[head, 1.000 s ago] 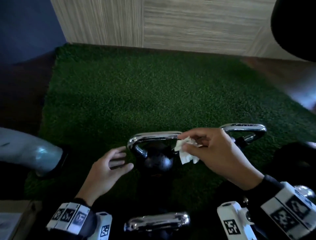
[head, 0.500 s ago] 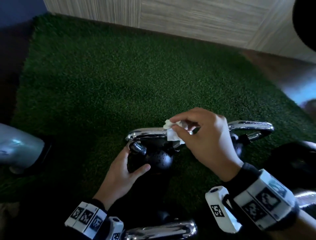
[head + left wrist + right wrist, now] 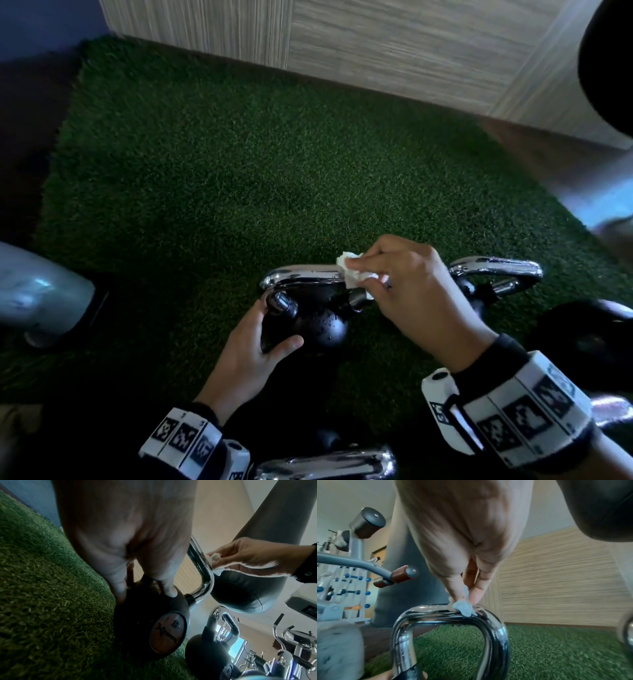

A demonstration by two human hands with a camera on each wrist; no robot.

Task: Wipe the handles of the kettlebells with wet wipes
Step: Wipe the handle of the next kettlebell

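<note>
A black kettlebell [image 3: 325, 325] with a chrome handle [image 3: 301, 274] stands on the green turf. My left hand [image 3: 274, 325] grips its round body, thumb in front and fingers on the far left side; the left wrist view shows those fingers [image 3: 120, 586] on the ball [image 3: 150, 615]. My right hand [image 3: 363, 277] pinches a crumpled white wipe [image 3: 349, 270] against the right end of the handle's top bar. The right wrist view shows the wipe [image 3: 464, 607] pressed on the handle [image 3: 436, 614]. Water droplets dot the ball.
A second kettlebell's chrome handle [image 3: 496, 270] lies just right of my right hand, and a third handle [image 3: 325, 462] is at the bottom edge. A grey machine foot [image 3: 44, 298] sits left, a dark round weight [image 3: 589, 339] right, a wood-panel wall [image 3: 376, 44] behind the turf [image 3: 239, 171].
My left hand, open beside the kettlebell a second ago, has closed round its body. My right hand has kept the wipe and shifted it up onto the top bar's right end.
</note>
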